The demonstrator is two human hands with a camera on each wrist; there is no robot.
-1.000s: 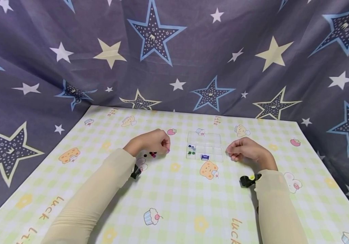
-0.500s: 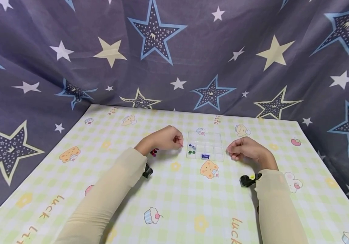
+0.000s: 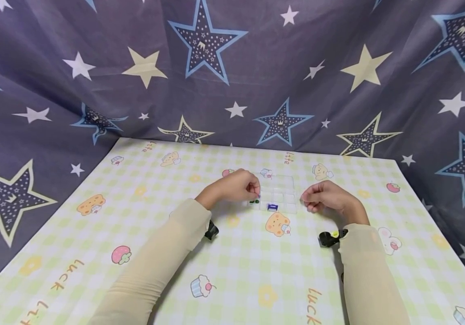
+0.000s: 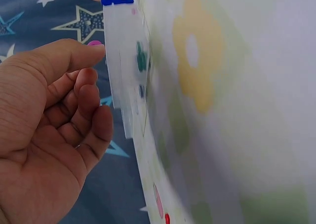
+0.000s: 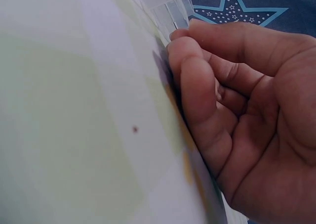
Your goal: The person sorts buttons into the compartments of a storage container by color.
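My left hand (image 3: 240, 186) is over the left side of a clear compartment box (image 3: 284, 197). A small magenta bead (image 4: 95, 43) is pinched between its thumb and finger in the left wrist view. Green beads (image 3: 254, 201) lie in the box's near-left compartment, partly under the fingers; the compartment behind is hidden by the hand. A blue clasp (image 3: 272, 207) sits on the box's front edge. My right hand (image 3: 325, 197) rests on the table beside the box's right end, fingers loosely curled, with nothing visible in them.
The box lies with its clear lid (image 3: 283, 181) folded back, away from me. A checked cloth with printed cartoons covers the table (image 3: 232, 257). Behind it hangs a dark curtain (image 3: 143, 40) with stars. Each wrist carries a black camera (image 3: 329, 239).
My left hand has moved right with the bead, from near the loose beads on the left to over the box. Those loose beads are now hidden behind the left arm. The right hand has stayed put.
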